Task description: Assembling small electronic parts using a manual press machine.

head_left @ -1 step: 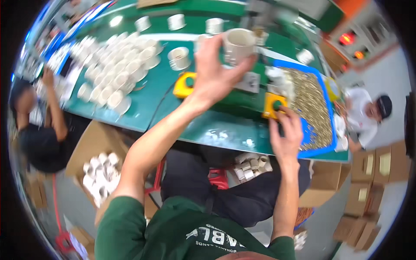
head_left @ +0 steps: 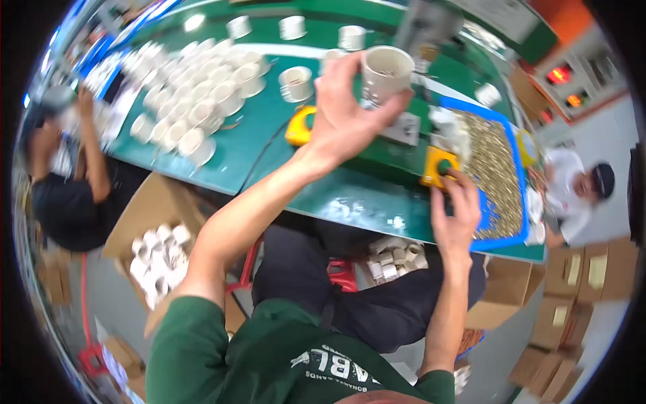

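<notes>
My left hand (head_left: 350, 114) grips a white cup-shaped part (head_left: 388, 79) between thumb and fingers, with its open mouth upward. Small brownish bits show inside it. By the blue tray, my right hand (head_left: 457, 212) has its fingers apart, the fingertips at a yellow switch box (head_left: 441, 166) with a dark green button. I cannot tell whether the button is pressed. Another yellow switch box (head_left: 298, 128) lies beside my left wrist, partly hidden by it. Between the two boxes stands a green machine base (head_left: 383, 158), partly covered by my left hand.
Many white cup-shaped parts (head_left: 202, 101) crowd the green table (head_left: 269, 178) at left. A blue tray (head_left: 519, 202) holds small brass-coloured pieces (head_left: 494, 168). Cardboard boxes (head_left: 151, 195) with white parts stand below. People sit at left (head_left: 67, 195) and right (head_left: 568, 182).
The whole view has shifted slightly, so the table and things on it appear a little farther right. My left hand still grips the cup-shaped part; my right stays at the switch box.
</notes>
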The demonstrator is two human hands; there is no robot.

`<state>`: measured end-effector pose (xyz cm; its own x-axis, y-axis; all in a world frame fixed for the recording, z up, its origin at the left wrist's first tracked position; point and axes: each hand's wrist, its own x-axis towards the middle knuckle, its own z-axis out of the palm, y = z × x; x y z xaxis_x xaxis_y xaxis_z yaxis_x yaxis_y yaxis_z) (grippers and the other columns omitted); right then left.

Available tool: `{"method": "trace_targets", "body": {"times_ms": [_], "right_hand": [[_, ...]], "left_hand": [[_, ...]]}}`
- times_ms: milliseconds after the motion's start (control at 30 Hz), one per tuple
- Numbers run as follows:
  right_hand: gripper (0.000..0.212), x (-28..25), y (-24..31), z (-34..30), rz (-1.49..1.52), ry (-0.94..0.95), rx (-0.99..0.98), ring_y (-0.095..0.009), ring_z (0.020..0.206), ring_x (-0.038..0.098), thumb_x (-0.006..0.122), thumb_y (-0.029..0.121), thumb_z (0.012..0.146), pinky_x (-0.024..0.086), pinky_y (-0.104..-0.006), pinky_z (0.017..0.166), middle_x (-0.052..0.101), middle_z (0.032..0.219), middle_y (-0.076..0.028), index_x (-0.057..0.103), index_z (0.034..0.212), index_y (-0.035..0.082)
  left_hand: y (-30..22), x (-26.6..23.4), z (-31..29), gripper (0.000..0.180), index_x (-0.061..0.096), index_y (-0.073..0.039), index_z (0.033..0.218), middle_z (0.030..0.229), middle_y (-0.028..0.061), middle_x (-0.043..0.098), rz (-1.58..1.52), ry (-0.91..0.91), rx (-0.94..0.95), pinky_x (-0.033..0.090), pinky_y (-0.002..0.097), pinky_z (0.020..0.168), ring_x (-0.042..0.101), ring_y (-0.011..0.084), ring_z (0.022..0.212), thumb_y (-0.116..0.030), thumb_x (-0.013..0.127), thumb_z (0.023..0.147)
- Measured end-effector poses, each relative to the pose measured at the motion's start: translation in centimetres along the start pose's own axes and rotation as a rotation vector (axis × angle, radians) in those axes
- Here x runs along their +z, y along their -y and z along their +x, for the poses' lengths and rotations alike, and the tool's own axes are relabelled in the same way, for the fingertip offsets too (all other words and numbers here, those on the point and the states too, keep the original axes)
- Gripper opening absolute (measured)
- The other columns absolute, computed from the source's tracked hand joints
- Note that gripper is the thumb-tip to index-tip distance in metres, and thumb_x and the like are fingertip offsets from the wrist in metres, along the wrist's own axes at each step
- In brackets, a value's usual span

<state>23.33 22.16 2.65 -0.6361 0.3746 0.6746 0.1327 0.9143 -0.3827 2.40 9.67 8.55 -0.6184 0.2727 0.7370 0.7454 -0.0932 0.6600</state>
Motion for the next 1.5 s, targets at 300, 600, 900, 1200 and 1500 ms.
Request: {"method": "trace_targets", "body": {"times_ms": [300, 600, 900, 1200, 1500], "right_hand": [[0.021, -0.6, 0.0, 0.0, -0.016, 0.11, 0.052, -0.029, 0.093, 0.062, 0.072, 0.0, 0.082, 0.051, -0.0368, 0.079, 0.062, 0.117, -0.015, 0.068, 0.102, 0.001], [0.019, -0.4, -0.5, -0.1, -0.013, 0.121, 0.065, -0.028, 0.097, 0.061, 0.07, 0.001, 0.084, 0.051, -0.0354, 0.079, 0.061, 0.122, -0.015, 0.068, 0.103, 0.0], [0.019, 0.2, 0.1, 0.3, -0.011, 0.128, 0.073, -0.026, 0.097, 0.06, 0.069, 0.001, 0.085, 0.05, -0.0324, 0.074, 0.059, 0.125, -0.014, 0.068, 0.104, 0.001], [0.027, 1.2, -0.3, -0.2, -0.07, 0.085, 0.049, -0.026, 0.093, 0.057, 0.074, -0.005, 0.076, 0.049, -0.0338, 0.076, 0.056, 0.126, -0.016, 0.068, 0.102, 0.0], [0.037, 1.4, 0.2, 0.5, -0.054, 0.056, 0.044, -0.026, 0.09, 0.055, 0.079, 0.0, 0.07, 0.047, -0.0349, 0.074, 0.055, 0.125, -0.017, 0.067, 0.104, 0.002]], "left_hand": [[5.2, -24.7, -7.4, 0.05, 0.061, -0.001, 0.116, 0.11, 0.0078, 0.061, 0.691, -0.318, -0.279, 0.043, 0.0324, 0.086, 0.056, 0.0178, 0.101, -0.032, 0.08, 0.081], [12.3, -38.4, -7.6, 0.063, 0.062, 0.004, 0.119, 0.104, 0.0132, 0.07, 0.913, -0.387, -0.711, 0.051, 0.0327, 0.083, 0.065, 0.0192, 0.091, -0.034, 0.082, 0.072], [15.9, -41.4, -7.6, 0.082, 0.043, 0.006, 0.139, 0.129, 0.024, 0.057, 0.819, -0.313, -0.608, 0.05, 0.0371, 0.092, 0.062, 0.0292, 0.109, -0.028, 0.079, 0.074], [18.1, -29.1, 9.8, 0.043, 0.061, -0.004, 0.121, 0.126, 0.019, 0.057, 0.895, -0.049, 0.141, 0.037, 0.0431, 0.107, 0.051, 0.0357, 0.122, -0.011, 0.067, 0.079], [39.1, -26.1, 24.1, 0.058, 0.053, -0.014, 0.135, 0.145, 0.0199, 0.045, 1.413, 0.51, -0.582, 0.034, 0.0624, 0.106, 0.041, 0.0433, 0.135, -0.042, 0.065, 0.085]]}}
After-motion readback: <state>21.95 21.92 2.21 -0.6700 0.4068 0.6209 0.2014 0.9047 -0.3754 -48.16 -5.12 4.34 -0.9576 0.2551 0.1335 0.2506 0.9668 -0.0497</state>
